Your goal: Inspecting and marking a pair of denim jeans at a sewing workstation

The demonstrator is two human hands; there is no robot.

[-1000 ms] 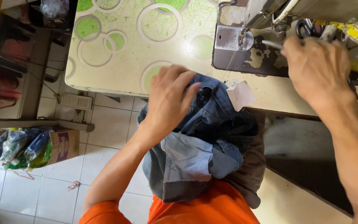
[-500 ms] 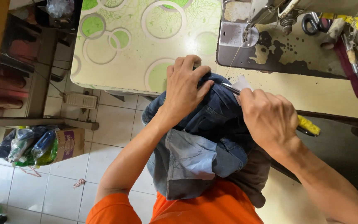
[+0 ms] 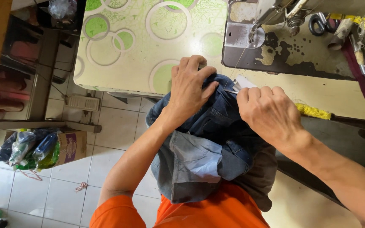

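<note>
- Your left hand (image 3: 191, 90) presses flat on the jeans (image 3: 216, 139); your right hand (image 3: 271, 114) pinches their white tag (image 3: 243, 82).
- Jeans lie bunched in your lap, not yet under the sewing machine's needle (image 3: 254, 36); stitching appears unstarted.

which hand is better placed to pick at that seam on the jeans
Probably the right hand: its fingertips pinch a thin metal tool at the jeans edge, while the left hand lies flat, pressing the denim.
</note>
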